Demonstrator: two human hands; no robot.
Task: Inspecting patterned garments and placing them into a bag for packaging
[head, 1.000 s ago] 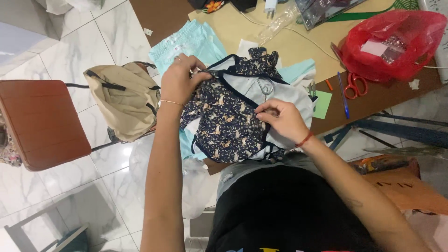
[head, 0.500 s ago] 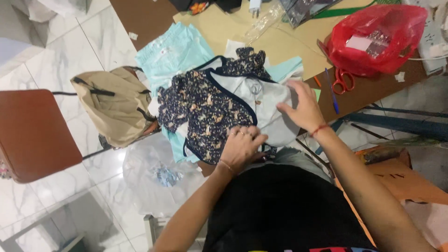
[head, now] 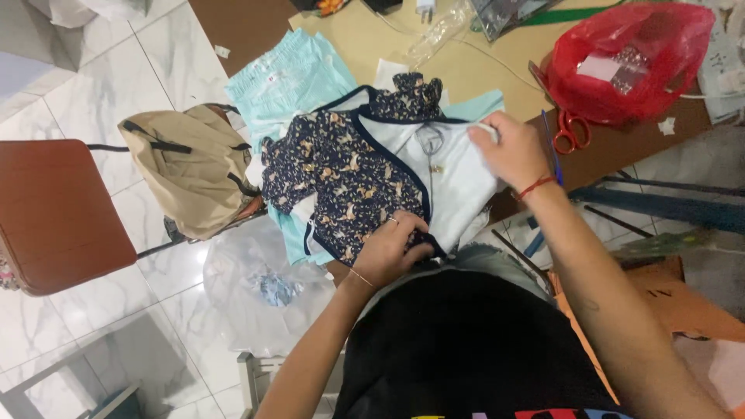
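Here the left hand (head: 396, 247) pinches the near hem of the navy floral cotton garment (head: 349, 182) at the brown tabletop's (head: 466, 70) near edge, the right hand (head: 512, 147) gripping its white lining (head: 458, 174), best kept taut.

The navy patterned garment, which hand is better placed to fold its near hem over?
Left, probably: the left hand already pinches the navy patterned garment at its near hem, while the right hand presses the far white lining.
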